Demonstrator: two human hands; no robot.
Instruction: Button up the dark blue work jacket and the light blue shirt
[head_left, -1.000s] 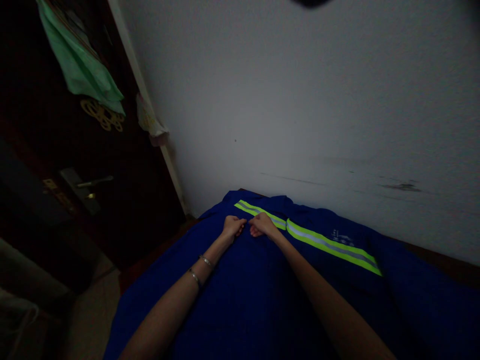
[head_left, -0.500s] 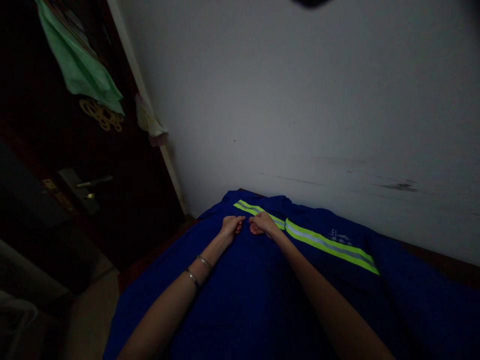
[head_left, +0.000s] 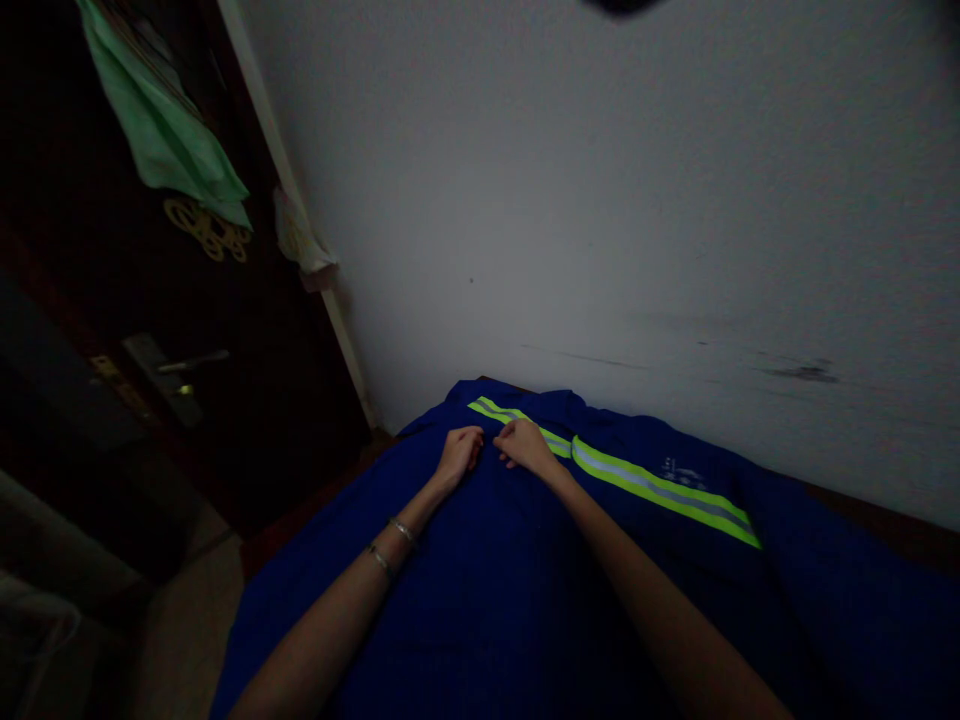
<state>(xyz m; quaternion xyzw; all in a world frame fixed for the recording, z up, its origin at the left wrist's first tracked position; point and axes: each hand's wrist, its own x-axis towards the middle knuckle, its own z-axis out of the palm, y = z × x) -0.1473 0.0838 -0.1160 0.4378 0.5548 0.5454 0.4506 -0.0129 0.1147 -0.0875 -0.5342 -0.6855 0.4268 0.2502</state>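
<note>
Blue cloth [head_left: 465,580] lies rumpled; both hands, left [head_left: 459,455] and right [head_left: 523,445], curl above it (fingertips bent inward, grip unclear).

"What's the room like in front of you?"

"I'm facing a plain grey wall [head_left: 585,200], with dark scuffs [head_left: 806,373] low down toward my right."

"And on your left?"

"A dark door [head_left: 277,400] with a metal handle [head_left: 187,362]. A green cloth [head_left: 176,150] hangs over it, partly covering a yellowish looped ornament [head_left: 206,230]."

"Anything between the door and the wall?"

"A paler frame [head_left: 255,95], with a small whitish bag [head_left: 300,240] hanging beside it."

"What about lower down?"

"I see a patch of light floor [head_left: 191,605] at lower left, and a reddish-brown surface [head_left: 885,525] close to the wall."

"Good light?"

"Dim. The left side sinks almost to black."
</note>
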